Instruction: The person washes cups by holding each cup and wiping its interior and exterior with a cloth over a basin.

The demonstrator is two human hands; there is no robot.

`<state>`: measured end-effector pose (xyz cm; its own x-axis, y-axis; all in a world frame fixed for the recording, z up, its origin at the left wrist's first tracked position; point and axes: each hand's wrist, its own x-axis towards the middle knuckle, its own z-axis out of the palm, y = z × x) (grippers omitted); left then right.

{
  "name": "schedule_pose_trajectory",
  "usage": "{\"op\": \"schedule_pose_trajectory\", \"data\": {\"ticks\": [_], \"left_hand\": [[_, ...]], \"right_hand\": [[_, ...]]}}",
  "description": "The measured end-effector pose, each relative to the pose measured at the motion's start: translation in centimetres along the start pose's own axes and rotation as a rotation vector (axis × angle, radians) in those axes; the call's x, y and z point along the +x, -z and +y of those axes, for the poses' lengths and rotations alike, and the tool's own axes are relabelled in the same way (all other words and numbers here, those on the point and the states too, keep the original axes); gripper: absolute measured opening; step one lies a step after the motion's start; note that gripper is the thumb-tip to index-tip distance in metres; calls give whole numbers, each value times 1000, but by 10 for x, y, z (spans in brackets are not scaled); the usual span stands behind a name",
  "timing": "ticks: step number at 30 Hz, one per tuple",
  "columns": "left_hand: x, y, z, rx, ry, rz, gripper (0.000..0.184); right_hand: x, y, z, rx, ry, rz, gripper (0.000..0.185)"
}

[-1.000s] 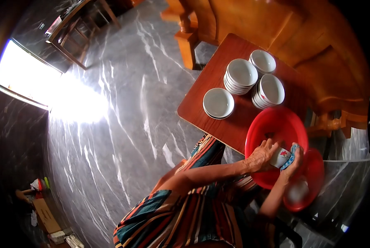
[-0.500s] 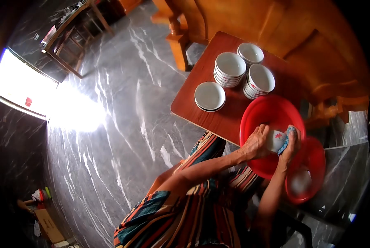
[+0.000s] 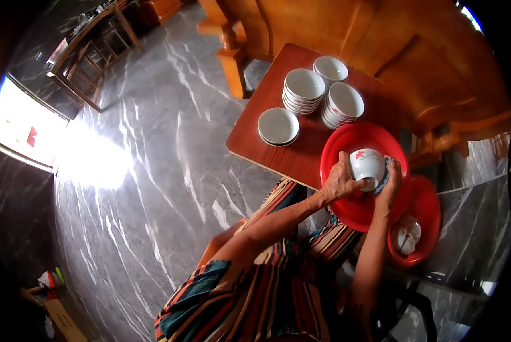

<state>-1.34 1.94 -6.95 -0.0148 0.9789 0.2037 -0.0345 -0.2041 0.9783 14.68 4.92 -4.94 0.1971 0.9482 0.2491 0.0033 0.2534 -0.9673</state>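
Observation:
Over a red basin (image 3: pixel 336 196), a white bowl (image 3: pixel 368 165) with a red flower print is tipped with its foot towards me. My left hand (image 3: pixel 341 179) grips the bowl's left side, thumb near the foot. On the other side, my right hand (image 3: pixel 391 182) is closed on a blue cloth (image 3: pixel 385 175) and presses it against the bowl. The cloth is mostly covered by my fingers. A second red basin (image 3: pixel 431 228), lower and to the right, has white bowls (image 3: pixel 406 235) in it.
On the brown table (image 3: pixel 255 131) are several stacks of white bowls, including a tall stack (image 3: pixel 304 91) and a low stack (image 3: pixel 278 126) near the left edge. An orange wooden bench (image 3: pixel 335 28) stands behind. Grey marble floor (image 3: pixel 153 142) stretches left.
The bowl has turned in my hands, so its printed side and foot now face up more. My view has shifted slightly, and the bowls in the second basin show more clearly.

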Motion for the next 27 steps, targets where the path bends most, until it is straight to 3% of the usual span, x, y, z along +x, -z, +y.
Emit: {"op": "schedule_pose_trajectory", "data": {"ticks": [11,16,20,27], "left_hand": [[3,0,-5,0,-45,-29,65],[0,-1,0,95,-55,-48,65],[1,-3,-2,14,-77,-70,66],[-2,1,8,165,-116,-70,69]], "right_hand": [[3,10,16,82,-68,30,31],[1,6,5,328,-278,75,31],[-1,7,1,316,-246,69,31],[0,9,4,318,-273,62,31]]}}
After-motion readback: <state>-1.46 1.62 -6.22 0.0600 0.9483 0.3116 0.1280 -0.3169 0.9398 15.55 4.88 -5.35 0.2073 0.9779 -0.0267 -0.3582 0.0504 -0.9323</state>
